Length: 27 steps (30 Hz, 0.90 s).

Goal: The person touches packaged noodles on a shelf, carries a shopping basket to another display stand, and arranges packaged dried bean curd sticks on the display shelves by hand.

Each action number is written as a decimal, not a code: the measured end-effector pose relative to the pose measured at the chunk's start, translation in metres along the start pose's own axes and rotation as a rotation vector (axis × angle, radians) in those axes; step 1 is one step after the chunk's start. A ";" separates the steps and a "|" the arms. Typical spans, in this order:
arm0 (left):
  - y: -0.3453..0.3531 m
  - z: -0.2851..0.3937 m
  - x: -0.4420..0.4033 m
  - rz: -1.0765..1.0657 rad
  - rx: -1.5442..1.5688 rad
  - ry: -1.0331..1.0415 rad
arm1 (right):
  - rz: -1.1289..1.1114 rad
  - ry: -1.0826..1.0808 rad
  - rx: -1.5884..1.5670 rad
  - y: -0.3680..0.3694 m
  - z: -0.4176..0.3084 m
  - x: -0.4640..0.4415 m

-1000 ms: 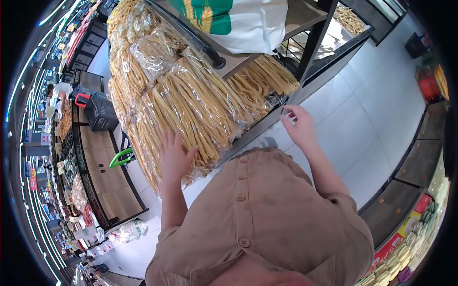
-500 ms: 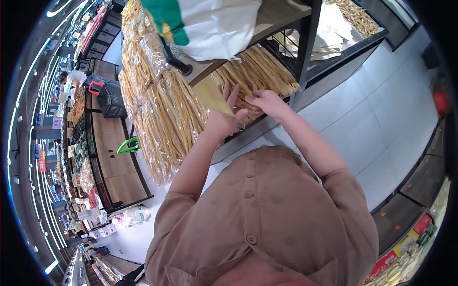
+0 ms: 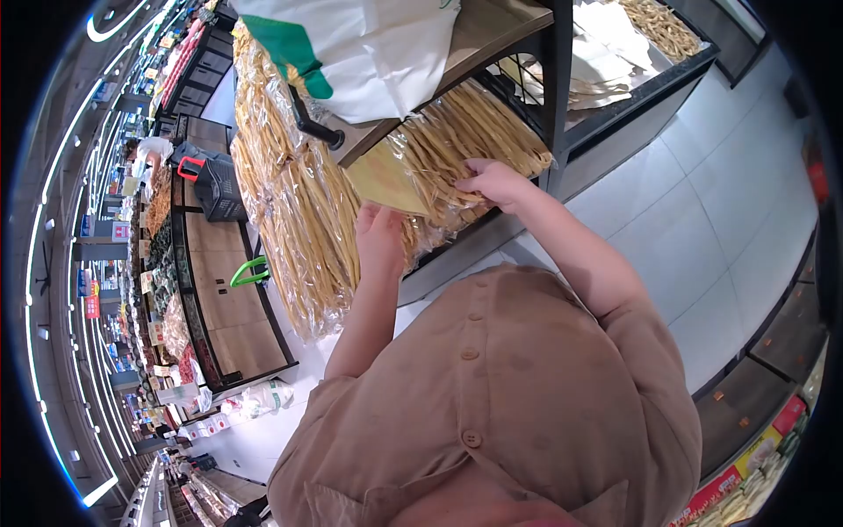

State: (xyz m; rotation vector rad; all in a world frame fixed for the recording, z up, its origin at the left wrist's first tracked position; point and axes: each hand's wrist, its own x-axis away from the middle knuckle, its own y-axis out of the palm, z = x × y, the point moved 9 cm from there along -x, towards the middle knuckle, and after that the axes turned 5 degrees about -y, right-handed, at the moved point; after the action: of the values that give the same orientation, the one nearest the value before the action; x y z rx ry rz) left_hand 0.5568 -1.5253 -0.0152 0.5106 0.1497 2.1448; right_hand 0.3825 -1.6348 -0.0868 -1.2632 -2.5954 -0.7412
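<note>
Long yellow dried sticks in clear plastic (image 3: pixel 307 228) cover the display. My left hand (image 3: pixel 380 239) has its fingers closed at the lower edge of a flat yellowish card (image 3: pixel 386 180), which lies tilted over the sticks under the shelf corner. To the right, my right hand (image 3: pixel 493 183) reaches to the front ends of the sticks under the shelf (image 3: pixel 465 136); its fingers are bent against them, and whether they pinch anything is too small to tell.
A dark shelf (image 3: pixel 500 39) with a black post (image 3: pixel 557 97) overhangs the sticks, bearing a white and green bag (image 3: pixel 360 57). A black basket (image 3: pixel 218 186), a green handle (image 3: pixel 249 271) and a distant person (image 3: pixel 154 151) are at left.
My left hand went from the bagged sticks to the card's lower edge, and its fingers closed. My right hand moved from above the floor to the sticks. The view shifted.
</note>
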 end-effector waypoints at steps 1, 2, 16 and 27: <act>-0.006 -0.009 0.000 0.004 0.096 -0.111 | -0.030 -0.002 -0.002 -0.002 0.000 0.003; -0.004 -0.011 -0.003 -0.040 0.144 -0.140 | -0.060 -0.002 -0.004 -0.004 0.001 0.005; 0.064 -0.014 -0.050 -0.123 0.220 -0.458 | -0.121 -0.049 -0.193 0.000 -0.011 0.101; 0.071 -0.064 -0.165 -0.342 0.509 -0.207 | -0.193 -0.028 -0.150 -0.085 -0.016 0.145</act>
State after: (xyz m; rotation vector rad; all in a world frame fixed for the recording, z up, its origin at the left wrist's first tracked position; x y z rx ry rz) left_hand 0.5613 -1.6948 -0.1027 0.9235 0.6293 1.6985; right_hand 0.2242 -1.5868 -0.0530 -1.0761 -2.7574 -0.9754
